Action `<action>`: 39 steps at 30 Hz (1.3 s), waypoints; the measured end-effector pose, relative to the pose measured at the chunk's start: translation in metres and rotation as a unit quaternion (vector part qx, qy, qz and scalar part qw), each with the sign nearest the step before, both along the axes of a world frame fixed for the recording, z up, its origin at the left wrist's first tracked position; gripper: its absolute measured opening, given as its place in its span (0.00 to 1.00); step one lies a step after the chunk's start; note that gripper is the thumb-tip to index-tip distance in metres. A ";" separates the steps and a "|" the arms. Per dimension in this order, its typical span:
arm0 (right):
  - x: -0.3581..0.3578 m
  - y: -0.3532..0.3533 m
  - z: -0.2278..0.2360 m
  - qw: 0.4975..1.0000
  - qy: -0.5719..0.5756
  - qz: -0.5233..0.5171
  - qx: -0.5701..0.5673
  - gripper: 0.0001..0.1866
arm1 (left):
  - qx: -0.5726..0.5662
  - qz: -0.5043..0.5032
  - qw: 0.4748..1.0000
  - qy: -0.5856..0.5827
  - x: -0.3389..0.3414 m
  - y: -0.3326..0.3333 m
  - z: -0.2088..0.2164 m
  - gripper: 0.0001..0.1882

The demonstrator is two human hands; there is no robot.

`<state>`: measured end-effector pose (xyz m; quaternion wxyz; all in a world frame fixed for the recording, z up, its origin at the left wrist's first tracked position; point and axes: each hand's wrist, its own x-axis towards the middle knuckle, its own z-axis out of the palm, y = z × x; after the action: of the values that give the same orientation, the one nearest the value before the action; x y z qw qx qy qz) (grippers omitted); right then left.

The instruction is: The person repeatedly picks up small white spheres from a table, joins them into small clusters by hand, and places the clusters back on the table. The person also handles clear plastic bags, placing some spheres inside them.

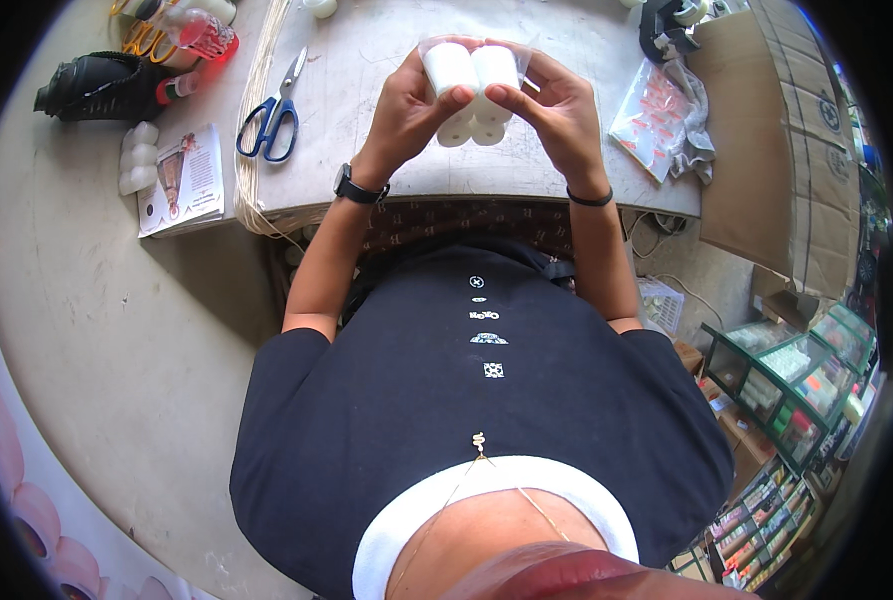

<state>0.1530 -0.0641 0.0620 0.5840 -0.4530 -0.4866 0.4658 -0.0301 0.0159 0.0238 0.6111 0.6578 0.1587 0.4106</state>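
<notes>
Above the table, both hands hold a clear plastic-wrapped pack of white cylinders [452,70] between them. My left hand [404,112] grips its left side, thumb across the front. On the other side my right hand [562,112] does the same, and the two thumb tips nearly meet. Two larger cylinders stand upright at the top. Below the thumbs, several rounded white ends [471,132] with small dark dots in their middles show. Whether these belong to the same cylinders I cannot tell. The fingers behind the pack are mostly hidden.
Blue-handled scissors [269,130] lie left on the table [336,60], beside a bundle of pale cord [251,150]. Farther left are a printed sheet [188,185], white rounded pieces [139,158] and a black bottle [101,88]. A plastic packet [656,115] and cardboard box [746,130] stand right.
</notes>
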 end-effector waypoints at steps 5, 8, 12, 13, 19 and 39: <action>-0.016 -0.004 -0.010 0.998 0.026 -0.043 0.027 0.30 | 0.150 0.161 0.972 0.083 0.005 -0.006 -0.008 0.36; -0.028 -0.008 -0.013 0.996 0.046 -0.063 0.044 0.29 | 0.097 0.167 0.975 0.107 0.005 -0.015 -0.003 0.33; -0.031 -0.011 -0.014 0.991 0.112 -0.059 0.033 0.25 | 0.100 0.175 0.976 0.087 0.003 -0.016 0.002 0.28; -0.033 -0.011 -0.015 0.991 0.106 -0.074 0.040 0.23 | 0.073 0.170 0.980 0.072 0.003 -0.016 0.002 0.26; -0.046 -0.005 -0.024 0.976 0.002 -0.195 0.095 0.11 | 0.049 0.158 0.986 -0.003 0.010 -0.020 0.003 0.15; -0.046 0.009 -0.045 0.958 -0.020 -0.240 0.155 0.13 | -0.070 0.075 0.992 -0.079 0.006 -0.021 -0.017 0.30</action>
<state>0.1066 -0.0554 0.0171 0.7318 -0.4699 -0.4411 0.2216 -0.0243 -0.0050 0.0065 0.6340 0.5650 0.1869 0.4938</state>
